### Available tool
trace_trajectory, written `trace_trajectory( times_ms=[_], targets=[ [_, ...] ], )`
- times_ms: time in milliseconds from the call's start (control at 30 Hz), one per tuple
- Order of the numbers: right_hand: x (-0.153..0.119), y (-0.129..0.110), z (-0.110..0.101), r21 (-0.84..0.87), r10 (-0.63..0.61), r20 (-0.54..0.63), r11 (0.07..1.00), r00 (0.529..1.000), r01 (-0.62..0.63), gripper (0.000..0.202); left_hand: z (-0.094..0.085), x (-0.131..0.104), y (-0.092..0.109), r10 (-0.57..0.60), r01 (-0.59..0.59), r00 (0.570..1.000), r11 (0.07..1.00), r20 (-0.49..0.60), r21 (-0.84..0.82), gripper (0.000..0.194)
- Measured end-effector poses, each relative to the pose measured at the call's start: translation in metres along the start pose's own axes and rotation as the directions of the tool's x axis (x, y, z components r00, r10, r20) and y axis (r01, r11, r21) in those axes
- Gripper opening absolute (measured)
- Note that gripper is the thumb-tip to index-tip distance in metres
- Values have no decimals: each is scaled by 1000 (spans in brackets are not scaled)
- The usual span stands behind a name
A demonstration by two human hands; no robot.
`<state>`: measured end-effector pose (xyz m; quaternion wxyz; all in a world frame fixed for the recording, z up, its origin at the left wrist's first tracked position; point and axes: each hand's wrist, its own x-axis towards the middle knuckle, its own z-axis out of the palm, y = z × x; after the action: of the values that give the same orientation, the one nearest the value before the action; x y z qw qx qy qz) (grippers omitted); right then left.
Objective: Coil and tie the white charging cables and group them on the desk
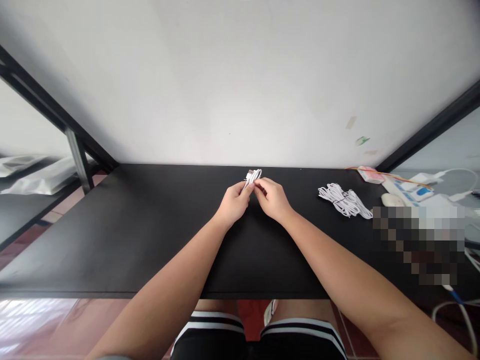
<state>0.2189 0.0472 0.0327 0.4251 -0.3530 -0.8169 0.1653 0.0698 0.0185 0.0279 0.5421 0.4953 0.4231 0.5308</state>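
Observation:
A coiled white USB cable (256, 175) is held up over the far middle of the black table, its plug end showing at the upper left of the coil. My left hand (235, 201) is closed around the lower part of the coil, thumb on top. From the right, my right hand (273, 198) pinches at the coil's lower edge with thumb and fingertips together. What exactly lies between those right fingertips is hard to make out. Off to the right lies a bundle of white cables (344, 200), bound at the middle with a dark tie.
The black table (150, 230) meets a white wall (225, 90) at the back. At the right stand a power strip (403, 191) with plugs, a white mouse (392, 200), a pink-and-white box (371, 175) and a pixelated patch. Black metal frame bars rise on both sides.

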Motion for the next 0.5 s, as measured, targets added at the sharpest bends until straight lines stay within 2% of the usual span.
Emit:
trace_trajectory(
  times_ms=[200,367,500],
  targets=[
    [-1,0,0,-3,-18,22,1000,1000,18,15,-1,0,6,-66,62,998,983,-17,-172,32],
    [0,-3,-1,-37,-28,47,999,998,30,20,-7,2,5,-171,169,985,950,15,-265,29],
    [1,-2,-4,-80,-82,-43,994,996,78,13,-12,4,4,-239,253,967,927,85,-276,24]
  ],
)
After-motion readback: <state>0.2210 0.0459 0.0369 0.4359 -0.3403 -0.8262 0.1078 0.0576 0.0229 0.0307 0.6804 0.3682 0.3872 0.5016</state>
